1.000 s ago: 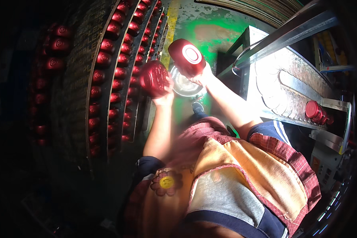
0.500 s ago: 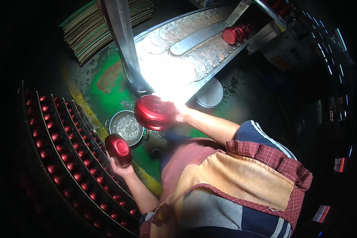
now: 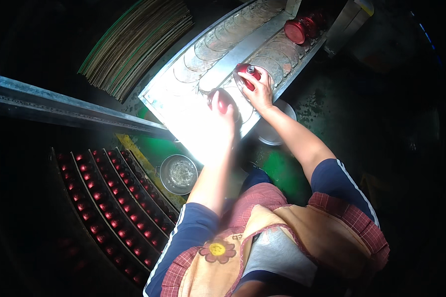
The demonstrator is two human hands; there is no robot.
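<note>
Both my arms reach forward onto a conveyor of crescent-shaped plates [image 3: 208, 49], part of it washed out by bright light. My right hand [image 3: 260, 91] has its fingers curled around a shiny red bottle [image 3: 247, 79] with a short silver neck, standing on the plates. To its left, my left hand [image 3: 225, 119] grips another red bottle [image 3: 222, 103], whose outline is partly lost in glare and under the fingers. Further along the belt sit a few more red bottles [image 3: 295, 31].
A metal pot [image 3: 178, 174] of liquid stands on the floor, with a pale bucket [image 3: 280, 129] below the belt. On the left are racks [image 3: 115, 210] with rows of small red tops, a metal post [image 3: 79, 109], and stacked flat sheets [image 3: 136, 44].
Both hands have moved forward with their red bottles onto the conveyor; the left came from beside the racks, the right from above the pot. The bottles went from bottom-facing to neck-up. My view has shifted.
</note>
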